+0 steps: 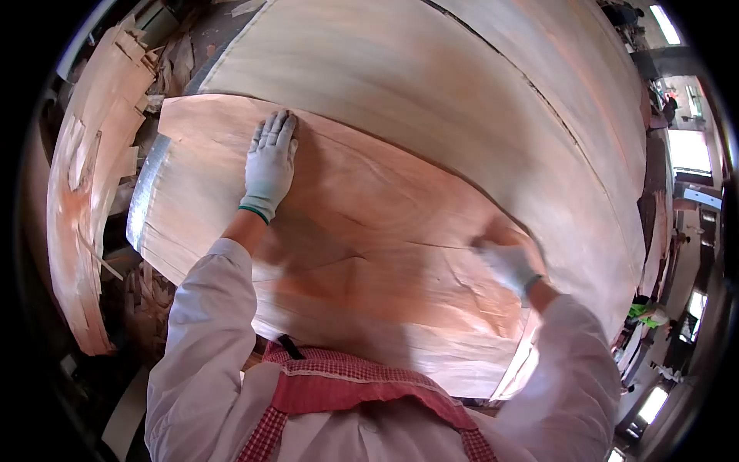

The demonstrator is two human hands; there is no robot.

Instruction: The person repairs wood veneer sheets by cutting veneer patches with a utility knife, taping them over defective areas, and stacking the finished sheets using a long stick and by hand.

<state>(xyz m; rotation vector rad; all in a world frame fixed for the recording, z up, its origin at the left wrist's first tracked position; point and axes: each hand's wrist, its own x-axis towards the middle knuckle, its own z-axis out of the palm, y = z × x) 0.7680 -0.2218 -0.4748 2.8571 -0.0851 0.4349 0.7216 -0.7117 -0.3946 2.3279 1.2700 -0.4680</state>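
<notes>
A reddish-brown wood veneer sheet [369,192] with wavy grain and a few cracks lies on paler veneer in front of me. My left hand [269,165], in a white glove with a green cuff edge, rests flat near the sheet's upper left edge, fingers stretched out. Over the sheet's right end is my right hand [508,266], also gloved in white. Motion blurs its fingers, so their shape and any hold on the sheet cannot be made out. Beneath and beyond, the broad pale veneer [400,77] stretches away, crossed by a dark seam.
A metal table edge [146,189] shows at the left. Past it stands a long, ragged stack of veneer [81,200], with broken scraps [154,296] around it. Bright windows [689,150] and a person in a bright green top [645,312] appear far right.
</notes>
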